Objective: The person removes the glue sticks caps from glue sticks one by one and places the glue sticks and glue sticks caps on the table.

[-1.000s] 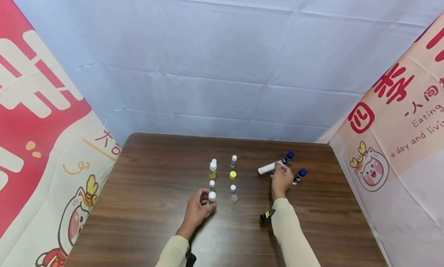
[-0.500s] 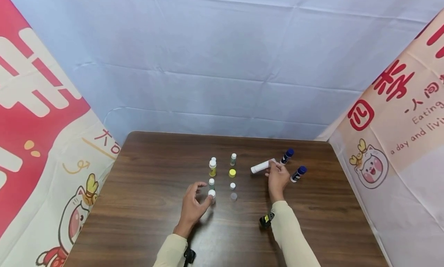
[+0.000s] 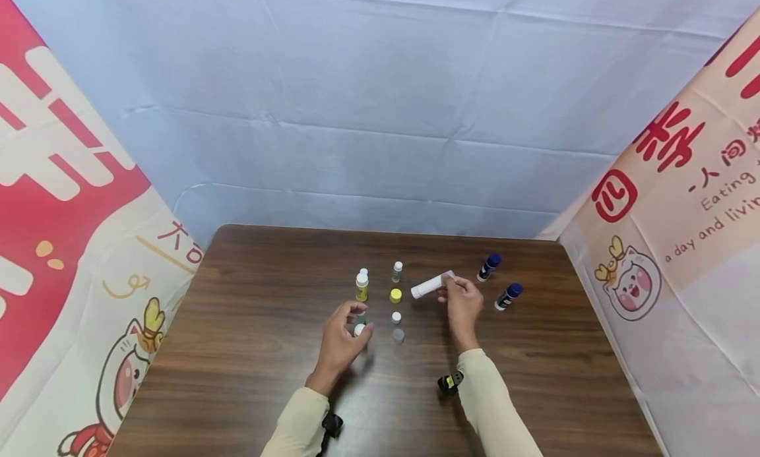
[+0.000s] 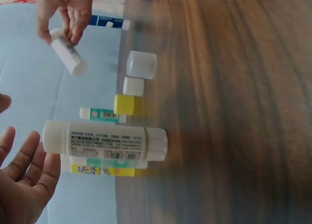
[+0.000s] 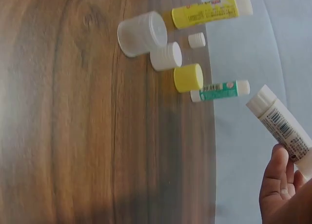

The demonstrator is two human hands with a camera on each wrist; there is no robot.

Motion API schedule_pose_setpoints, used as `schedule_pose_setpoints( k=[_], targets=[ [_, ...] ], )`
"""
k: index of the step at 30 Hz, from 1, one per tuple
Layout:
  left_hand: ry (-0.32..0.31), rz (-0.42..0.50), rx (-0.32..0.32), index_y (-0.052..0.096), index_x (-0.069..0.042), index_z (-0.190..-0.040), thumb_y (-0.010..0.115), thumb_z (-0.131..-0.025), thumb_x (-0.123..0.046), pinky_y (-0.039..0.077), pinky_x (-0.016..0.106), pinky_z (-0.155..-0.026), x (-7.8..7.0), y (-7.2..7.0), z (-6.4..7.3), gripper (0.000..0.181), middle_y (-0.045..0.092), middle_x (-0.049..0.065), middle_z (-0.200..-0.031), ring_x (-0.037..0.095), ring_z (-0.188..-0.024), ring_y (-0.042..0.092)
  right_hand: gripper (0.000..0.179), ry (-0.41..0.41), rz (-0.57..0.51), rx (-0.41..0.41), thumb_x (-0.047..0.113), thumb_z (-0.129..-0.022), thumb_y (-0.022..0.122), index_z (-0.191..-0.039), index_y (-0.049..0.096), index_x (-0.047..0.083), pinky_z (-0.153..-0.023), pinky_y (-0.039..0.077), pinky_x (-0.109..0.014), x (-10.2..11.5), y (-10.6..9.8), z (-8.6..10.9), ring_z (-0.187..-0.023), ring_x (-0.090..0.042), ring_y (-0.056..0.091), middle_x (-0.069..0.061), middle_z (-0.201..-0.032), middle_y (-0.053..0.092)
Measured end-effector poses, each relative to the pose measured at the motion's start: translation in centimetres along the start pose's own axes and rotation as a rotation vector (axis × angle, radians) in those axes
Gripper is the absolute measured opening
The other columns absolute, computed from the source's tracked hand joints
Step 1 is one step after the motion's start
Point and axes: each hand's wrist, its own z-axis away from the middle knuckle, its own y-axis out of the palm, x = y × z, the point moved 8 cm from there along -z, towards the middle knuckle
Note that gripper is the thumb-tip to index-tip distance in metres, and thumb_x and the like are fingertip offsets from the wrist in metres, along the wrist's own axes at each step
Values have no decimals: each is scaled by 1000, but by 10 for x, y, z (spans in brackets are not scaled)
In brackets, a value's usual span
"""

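Head view: a white tube (image 3: 427, 287) is pinched, tilted, by the right hand (image 3: 464, 303), just right of the yellow cap (image 3: 396, 295). On that cap's near left, a glue stick (image 4: 105, 142) is flanked by the left hand (image 3: 342, 335), fingers parted and unclenched; contact cannot be told.

Even, fairly bright, cool light covers the cloth (image 3: 368, 114) in the head view. The worktop (image 3: 392, 411) shows a soft, pale sheen low down and faint shadows by the left hand (image 3: 340, 341) and right hand (image 3: 464, 308). The left wrist view smears its grain. In the right wrist view, glare whitens the left edge, a dim patch lies low, and the tube (image 5: 280, 121) looks slightly soft.
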Motion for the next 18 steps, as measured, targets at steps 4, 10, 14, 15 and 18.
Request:
schedule_pose_setpoints(
  k=[4,10,14,15,18],
  targets=[
    [32,7,19,63,-1,-104,75,-74,-2,53,44,-76,-6,6,-7,32,66,13,-101,26,-91,62,14,12,-47,61,5,-86,69,-86,59,-6,-47,54,-26,2,6,8,-53,-13,65,-16,-72,68],
    [71,3,61,62,-2,-104,77,-74,-3,52,51,-74,-13,17,-16,34,65,18,-101,32,-93,63,17,13,-73,97,4,-85,72,-84,58,-6,-48,54,-28,5,13,19,-52,-15,65,-14,-68,67],
    [78,-44,83,62,-2,-106,79,-74,-6,53,47,-74,-13,24,-22,37,66,13,-101,31,-93,63,19,1,-57,99,6,-84,73,-82,56,-3,-46,53,-24,7,18,27,-51,-12,64,-8,-66,66],
    [77,-53,87,63,-2,-107,80,-74,-6,53,46,-74,-13,25,-23,38,66,13,-102,30,-93,63,20,-5,-49,102,7,-84,73,-82,56,-4,-46,53,-24,8,19,29,-51,-12,63,-9,-66,66],
    [70,-81,98,63,-3,-109,82,-72,-7,54,44,-76,-14,30,-27,42,66,10,-104,29,-95,62,22,-24,-23,125,8,-84,74,-82,56,-4,-46,52,-23,9,24,35,-51,-12,63,-14,-66,66]
  ],
)
